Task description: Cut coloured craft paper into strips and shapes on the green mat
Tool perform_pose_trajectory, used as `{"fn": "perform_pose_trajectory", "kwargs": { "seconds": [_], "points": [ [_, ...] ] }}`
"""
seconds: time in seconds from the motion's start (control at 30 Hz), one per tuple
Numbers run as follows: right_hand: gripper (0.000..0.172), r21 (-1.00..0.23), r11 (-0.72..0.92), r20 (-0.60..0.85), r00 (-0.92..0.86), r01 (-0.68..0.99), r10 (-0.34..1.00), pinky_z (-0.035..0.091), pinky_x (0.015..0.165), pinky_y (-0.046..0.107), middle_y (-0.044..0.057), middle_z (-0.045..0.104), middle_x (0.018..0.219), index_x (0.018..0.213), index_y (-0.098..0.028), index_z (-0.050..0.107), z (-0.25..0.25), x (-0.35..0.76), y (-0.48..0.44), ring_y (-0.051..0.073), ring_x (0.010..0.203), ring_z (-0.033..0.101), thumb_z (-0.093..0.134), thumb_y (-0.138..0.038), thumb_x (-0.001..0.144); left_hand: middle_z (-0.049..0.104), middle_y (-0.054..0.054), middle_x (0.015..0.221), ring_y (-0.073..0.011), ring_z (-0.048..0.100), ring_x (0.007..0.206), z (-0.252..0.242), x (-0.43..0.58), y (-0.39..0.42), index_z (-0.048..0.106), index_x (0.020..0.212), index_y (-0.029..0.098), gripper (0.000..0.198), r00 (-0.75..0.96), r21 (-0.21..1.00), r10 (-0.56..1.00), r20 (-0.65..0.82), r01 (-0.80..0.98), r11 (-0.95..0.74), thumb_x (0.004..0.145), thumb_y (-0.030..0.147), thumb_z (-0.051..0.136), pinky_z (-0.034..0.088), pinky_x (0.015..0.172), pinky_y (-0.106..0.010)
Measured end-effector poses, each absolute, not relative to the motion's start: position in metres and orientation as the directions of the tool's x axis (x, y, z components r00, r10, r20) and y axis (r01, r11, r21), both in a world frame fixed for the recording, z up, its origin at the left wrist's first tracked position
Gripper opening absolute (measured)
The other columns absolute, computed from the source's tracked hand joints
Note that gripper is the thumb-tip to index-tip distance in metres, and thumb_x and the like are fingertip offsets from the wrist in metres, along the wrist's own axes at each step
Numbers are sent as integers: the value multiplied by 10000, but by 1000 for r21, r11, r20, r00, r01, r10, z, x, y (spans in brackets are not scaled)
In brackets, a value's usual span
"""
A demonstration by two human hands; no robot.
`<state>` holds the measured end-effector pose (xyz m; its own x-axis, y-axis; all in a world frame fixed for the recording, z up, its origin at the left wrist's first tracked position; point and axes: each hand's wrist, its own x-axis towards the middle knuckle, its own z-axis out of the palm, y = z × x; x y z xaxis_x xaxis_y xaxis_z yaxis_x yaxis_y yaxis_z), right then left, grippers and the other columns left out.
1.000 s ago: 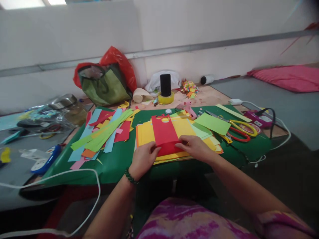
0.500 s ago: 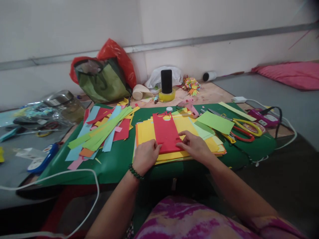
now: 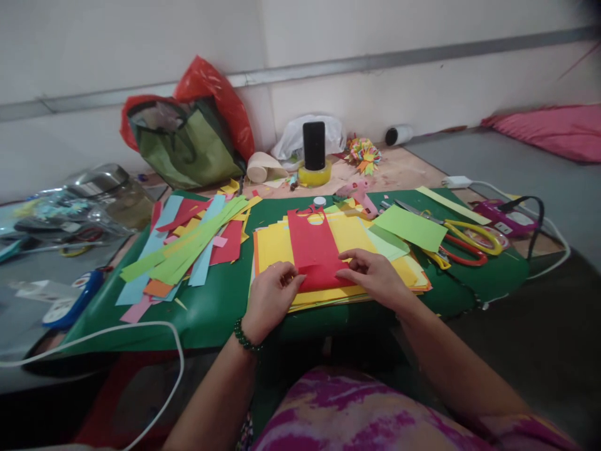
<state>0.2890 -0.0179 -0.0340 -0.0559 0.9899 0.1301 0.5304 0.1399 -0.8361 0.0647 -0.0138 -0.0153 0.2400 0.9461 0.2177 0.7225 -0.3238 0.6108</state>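
Here, a red paper strip (image 3: 317, 244) lies between the two grips, stretching away from them over a stack of yellow paper (image 3: 272, 247), its far end cut into curved notches. The left hand (image 3: 277, 291) is at the strip's near left side, thumb and forefinger close together; I cannot tell whether they pinch the paper. The right hand (image 3: 375, 275) is at the near right side, its grip slightly parted, with a narrow gap between forefinger and thumb and the thumb tip at the red surface. A dark green bead bracelet (image 3: 245, 336) circles the wrist behind the left grip. Left of that grip, loose coloured paper strips (image 3: 201, 241) (light green, blue, red, orange and pink) overlap on a green mat (image 3: 225, 316) spread over the bench (image 3: 394, 164). Right of the right grip, a light green sheet (image 3: 410, 227) lies beside red-handled scissors (image 3: 474, 262) and yellow-handled scissors (image 3: 462, 224). Beyond both grips are a pink glue gun (image 3: 362, 195) and, farther out, a smartphone (image 3: 314, 144) standing upright at a yellow tape roll (image 3: 314, 176).
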Motion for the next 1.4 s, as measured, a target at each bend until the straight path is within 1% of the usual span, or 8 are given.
{"fn": "perform_pose_trajectory", "kwargs": {
  "seconds": [0.1, 0.2, 0.27, 0.43, 0.67, 0.97, 1.13, 1.4],
  "points": [
    [143, -764, 402, 430, -66, 505, 901, 452, 495, 272, -4, 663, 651, 813, -212, 680, -24, 293, -29, 136, 537, 561, 655, -352, 828, 610, 4, 711, -98, 531, 573, -9, 60, -23, 642, 765, 193, 123, 227, 633, 834, 503, 560, -534, 866, 236, 586, 425, 533, -207],
    [100, -449, 659, 758, -134, 604, 639, 531, 700, 341, 32, 739, 821, 777, -250, 677, -13, 296, -40, 179, 756, 643, 632, -206, 855, 673, -23, 832, -120, 632, 748, -4, 56, -30, 649, 813, 207, 140, 282, 512, 704, 652, 521, -683, 894, 166, 543, 500, 669, -217],
    [145, -275, 728, 801, -269, 628, 534, 540, 767, 356, 31, 754, 888, 826, -264, 684, -10, 298, -44, 187, 839, 646, 614, -141, 856, 696, -29, 875, -133, 658, 832, -6, 53, -32, 639, 848, 211, 177, 386, 440, 672, 632, 535, -721, 905, 122, 497, 511, 740, -231],
    [215, -286, 734, 588, -492, 615, 642, 553, 688, 288, 32, 745, 835, 890, -218, 664, -27, 302, -42, 164, 797, 639, 492, -91, 911, 688, -34, 802, -175, 640, 781, -19, 51, -32, 609, 810, 196, 191, 565, 357, 732, 380, 641, -680, 891, 94, 469, 492, 665, -267],
    [188, -540, 584, 404, -422, 607, 812, 548, 718, 293, 50, 745, 866, 891, -222, 697, -34, 308, -42, 172, 847, 658, 531, -291, 944, 680, -19, 778, -180, 614, 761, -13, 55, -34, 660, 816, 219, 174, 543, 326, 799, 260, 729, -601, 925, 213, 525, 447, 657, -280],
    [330, -613, 222, 209, -115, 758, 971, 381, 496, 254, -7, 618, 601, 670, -219, 581, -31, 288, -34, 130, 519, 531, 560, -460, 894, 579, -33, 737, -192, 536, 736, -23, 70, -29, 581, 668, 200, 251, 374, 268, 877, 301, 849, -454, 910, 257, 546, 420, 674, -308],
    [321, -610, 150, 192, -39, 778, 981, 335, 463, 246, -25, 583, 551, 639, -223, 545, -33, 285, -32, 121, 473, 500, 632, -458, 841, 561, -30, 742, -199, 523, 747, -24, 72, -29, 553, 673, 208, 216, 351, 215, 882, 313, 879, -426, 887, 235, 569, 417, 671, -309],
    [195, -627, 94, 189, 35, 773, 981, 377, 471, 239, -23, 652, 626, 829, -233, 579, -37, 283, -32, 130, 483, 548, 685, -393, 796, 536, -33, 711, -215, 510, 752, -26, 75, -28, 531, 657, 209, 209, 341, 197, 886, 314, 890, -412, 853, 201, 601, 398, 637, -316]
  ]
}}
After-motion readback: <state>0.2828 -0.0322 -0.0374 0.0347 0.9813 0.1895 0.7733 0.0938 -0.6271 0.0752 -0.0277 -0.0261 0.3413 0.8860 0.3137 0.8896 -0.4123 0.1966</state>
